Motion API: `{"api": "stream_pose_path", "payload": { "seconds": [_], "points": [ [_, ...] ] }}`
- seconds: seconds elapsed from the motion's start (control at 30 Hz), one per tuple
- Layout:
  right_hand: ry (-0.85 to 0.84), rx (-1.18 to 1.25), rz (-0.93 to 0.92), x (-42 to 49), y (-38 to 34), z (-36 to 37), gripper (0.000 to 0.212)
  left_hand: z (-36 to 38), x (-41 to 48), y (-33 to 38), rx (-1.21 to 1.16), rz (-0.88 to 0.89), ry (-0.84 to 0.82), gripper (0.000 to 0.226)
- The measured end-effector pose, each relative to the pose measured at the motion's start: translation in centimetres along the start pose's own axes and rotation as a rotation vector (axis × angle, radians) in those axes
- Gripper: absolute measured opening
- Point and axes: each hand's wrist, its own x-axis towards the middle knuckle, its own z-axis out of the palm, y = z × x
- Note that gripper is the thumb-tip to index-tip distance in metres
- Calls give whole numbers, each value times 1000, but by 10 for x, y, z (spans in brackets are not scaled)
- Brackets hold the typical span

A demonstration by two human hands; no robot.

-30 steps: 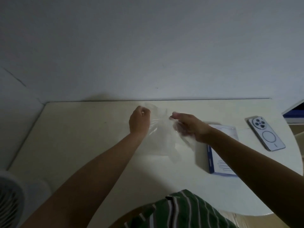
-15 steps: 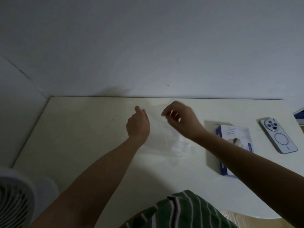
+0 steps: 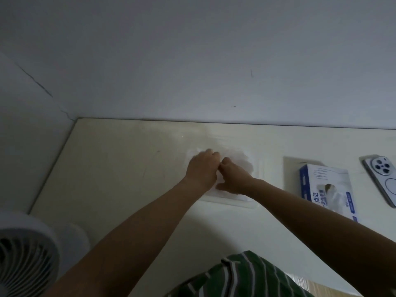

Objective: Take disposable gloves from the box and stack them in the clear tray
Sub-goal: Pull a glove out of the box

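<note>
A clear tray (image 3: 233, 203) lies flat in the middle of the cream table. Thin see-through gloves (image 3: 242, 160) lie in it, hard to tell apart. My left hand (image 3: 202, 168) and my right hand (image 3: 232, 179) are side by side over the tray, knuckles touching, fingers curled down onto the glove film. The fingertips are hidden, so the grip itself does not show. The blue and white glove box (image 3: 327, 191) lies flat to the right of the tray, a glove poking from its oval opening.
A phone (image 3: 383, 179) lies face down at the far right. A white fan (image 3: 25, 258) stands at the near left corner. The wall runs along the table's far edge. A green striped garment (image 3: 246, 277) is at the bottom.
Both hands held a glove stretched in the air above the table; they have come together and lowered it onto the tray. The view has shifted left.
</note>
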Motion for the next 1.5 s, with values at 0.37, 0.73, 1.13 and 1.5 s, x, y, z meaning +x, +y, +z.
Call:
{"api": "stream_pose_path", "payload": {
  "seconds": [0.37,0.73,1.13,1.5],
  "points": [
    [-134,-368,101,5,14,10,109,37,12,-29,65,-202,-543,120],
    [-118,-296,84,16,11,19,92,41,16,-26,162,-208,-538,119],
    [107,15,-69,-29,12,-53,37,3,10,-5,104,-225,-163,29],
    [405,237,344,-132,159,-76,13,-18,44,149,-442,109,112,10]
  ]
}}
